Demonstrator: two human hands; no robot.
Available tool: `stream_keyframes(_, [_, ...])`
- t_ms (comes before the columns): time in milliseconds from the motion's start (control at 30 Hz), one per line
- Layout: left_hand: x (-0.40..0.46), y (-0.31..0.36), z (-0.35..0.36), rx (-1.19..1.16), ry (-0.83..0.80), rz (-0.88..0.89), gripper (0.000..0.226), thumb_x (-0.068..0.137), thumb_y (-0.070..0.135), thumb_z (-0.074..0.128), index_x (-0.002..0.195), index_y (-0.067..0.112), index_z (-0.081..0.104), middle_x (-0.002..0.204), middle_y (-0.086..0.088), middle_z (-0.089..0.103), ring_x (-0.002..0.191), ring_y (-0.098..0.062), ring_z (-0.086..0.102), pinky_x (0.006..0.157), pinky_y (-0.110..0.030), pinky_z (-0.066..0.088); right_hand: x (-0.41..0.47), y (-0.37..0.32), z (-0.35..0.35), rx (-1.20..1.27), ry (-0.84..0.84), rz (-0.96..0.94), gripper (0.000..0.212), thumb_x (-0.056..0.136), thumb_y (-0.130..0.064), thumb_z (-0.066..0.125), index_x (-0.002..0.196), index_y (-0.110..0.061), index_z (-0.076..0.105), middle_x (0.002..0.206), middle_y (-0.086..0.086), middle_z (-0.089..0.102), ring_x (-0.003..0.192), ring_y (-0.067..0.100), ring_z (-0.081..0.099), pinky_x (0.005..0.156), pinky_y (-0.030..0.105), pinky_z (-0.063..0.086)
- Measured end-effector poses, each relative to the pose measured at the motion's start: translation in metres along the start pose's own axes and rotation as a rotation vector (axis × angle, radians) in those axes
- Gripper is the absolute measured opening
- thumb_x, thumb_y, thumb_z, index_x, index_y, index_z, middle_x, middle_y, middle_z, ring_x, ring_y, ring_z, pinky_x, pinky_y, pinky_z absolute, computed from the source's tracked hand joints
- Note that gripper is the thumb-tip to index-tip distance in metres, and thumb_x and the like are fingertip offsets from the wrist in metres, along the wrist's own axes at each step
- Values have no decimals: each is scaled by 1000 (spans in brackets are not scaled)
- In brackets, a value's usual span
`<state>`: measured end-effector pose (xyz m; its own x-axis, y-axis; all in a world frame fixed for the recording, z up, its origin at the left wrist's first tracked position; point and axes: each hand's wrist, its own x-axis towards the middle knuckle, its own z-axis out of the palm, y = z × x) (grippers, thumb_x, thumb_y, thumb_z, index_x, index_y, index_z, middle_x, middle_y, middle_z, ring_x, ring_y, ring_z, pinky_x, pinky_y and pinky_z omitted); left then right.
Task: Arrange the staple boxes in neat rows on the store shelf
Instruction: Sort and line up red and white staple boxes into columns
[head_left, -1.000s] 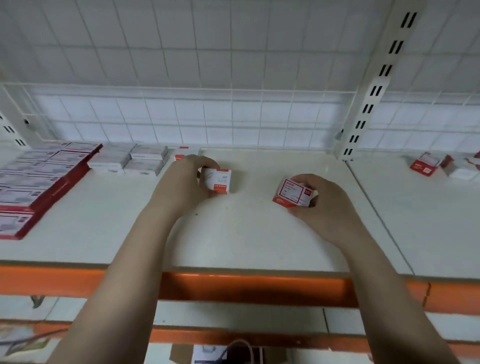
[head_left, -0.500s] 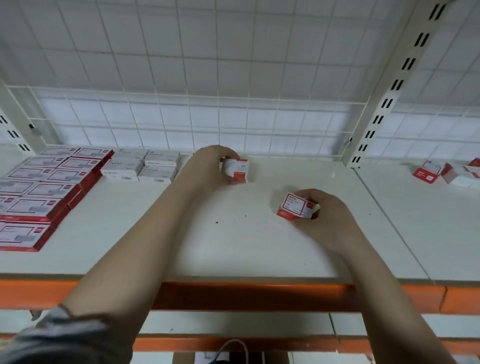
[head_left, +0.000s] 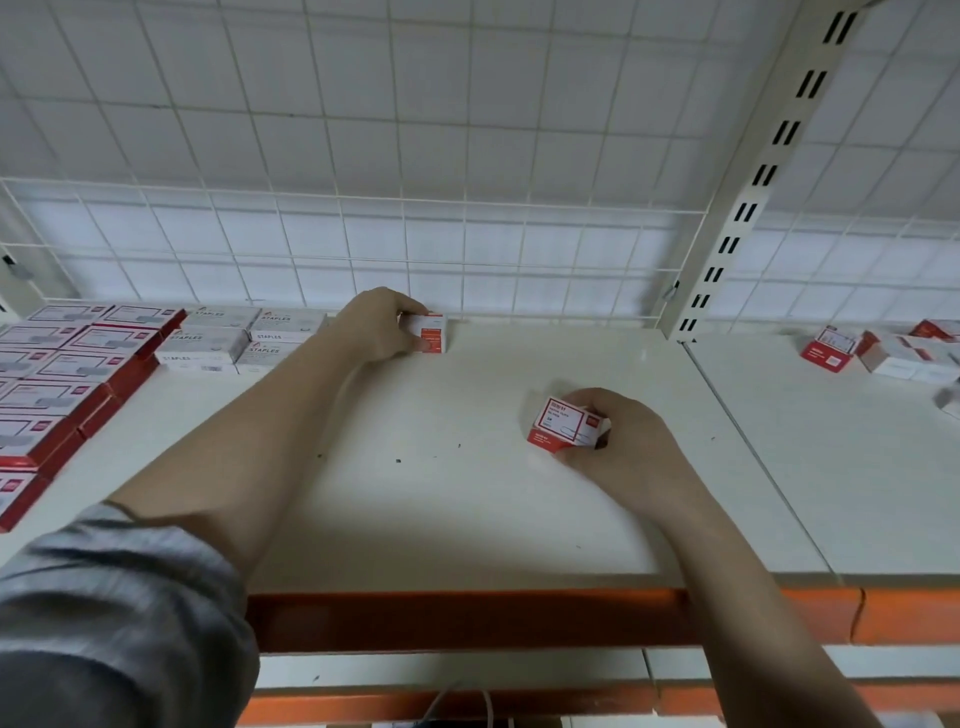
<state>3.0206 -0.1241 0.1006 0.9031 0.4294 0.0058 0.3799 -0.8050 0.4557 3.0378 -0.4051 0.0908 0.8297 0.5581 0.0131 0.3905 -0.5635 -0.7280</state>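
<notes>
Reaching to the back of the white shelf board (head_left: 467, 519), the left hand (head_left: 382, 327) grips a small red-and-white staple box (head_left: 432, 332), fingers curled over its top and thumb on its near face. That box stands at about 12 o'clock on the board, right by the wire grid back panel (head_left: 467, 249) and just to the right of the grey "STAPLES" boxes (head_left: 228, 338).

At about 2 o'clock from the board's middle, the right hand (head_left: 628, 441) pinches a second red-and-white staple box (head_left: 566, 423), fingers wrapped round its right end; the box is tilted, label up, and whether its lower corner touches the board cannot be told.

At 9 o'clock, rows of larger red staple boxes (head_left: 57, 374) lie flat, side by side, running toward the front edge. At 3 o'clock, past the slotted upright (head_left: 769, 171), loose red-and-white boxes (head_left: 852, 351) lie scattered on the neighbouring board. An orange beam (head_left: 519, 618) runs along the front at 6 o'clock, and a grey sleeve (head_left: 114, 613) covers the left upper arm.
</notes>
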Motion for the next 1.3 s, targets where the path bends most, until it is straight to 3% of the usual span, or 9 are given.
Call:
stream_keyframes(67, [-1,0,-3,16,-8,-9,48,78,23,72,125,18,59,110,-4,61,96,-16,53,81,-20,35,1,1,-1,5,-8,2,38,76,-11,69,112,-20,60,97,-6,61,89,14,58,75,22,43])
stream_keyframes(167, [-5,-3,-11,61,-58,16,55,76,17,74,128,15,56,121,-3,60,106,-18,54,83,-19,34,2,1,-2,3,-14,-11,35,77,-11,69,109,-22,60,87,-15,57,83,11,57,68,17,42])
stream_keyframes(267, [-8,-7,-16,71,-82,57,54,74,13,74,126,14,57,115,-5,63,98,-19,55,79,-20,34,3,2,-2,-14,-18,-27,34,77,-12,68,108,-23,59,86,-16,55,83,11,56,67,16,41])
stream_keyframes(433, [-9,-6,-15,63,-60,41,56,76,14,74,128,12,55,121,-7,60,110,-23,53,83,-19,32,5,6,-5,-15,-38,-28,35,77,-13,69,109,-24,59,88,-16,56,83,9,55,64,7,38])
stream_keyframes(567, [-13,-3,-13,56,-65,22,55,80,13,69,132,13,51,133,-4,53,120,-20,48,91,-19,31,19,8,-11,-93,-67,-41,40,74,-13,71,112,-20,60,102,-4,62,91,14,57,68,19,39])
stream_keyframes(700, [-22,5,-12,52,11,-5,52,85,19,62,135,16,47,140,-3,46,128,-22,42,100,-26,32,48,1,-21,-164,-42,-104,37,73,-10,72,108,-17,64,101,0,65,90,15,58,69,20,38])
stream_keyframes(833, [-44,13,-11,2,76,15,39,88,25,60,126,18,56,131,-1,53,121,-23,47,91,-28,36,90,-12,-18,-179,-69,-182,44,73,-5,72,115,-13,63,114,2,63,94,10,53,76,16,34])
stream_keyframes(967, [-67,12,-8,25,74,-5,37,89,25,54,126,22,57,132,2,55,123,-23,47,102,-30,35,125,-20,-4,-240,-109,-200,45,75,-6,72,118,-13,61,120,5,60,108,18,56,86,20,38])
stream_keyframes(1300, [-103,16,6,-10,-6,-79,39,93,16,44,131,21,52,139,2,48,126,-15,44,96,-20,32,141,-21,19,-316,-167,-165,47,84,-8,61,130,-12,52,134,5,51,122,20,48,98,23,34])
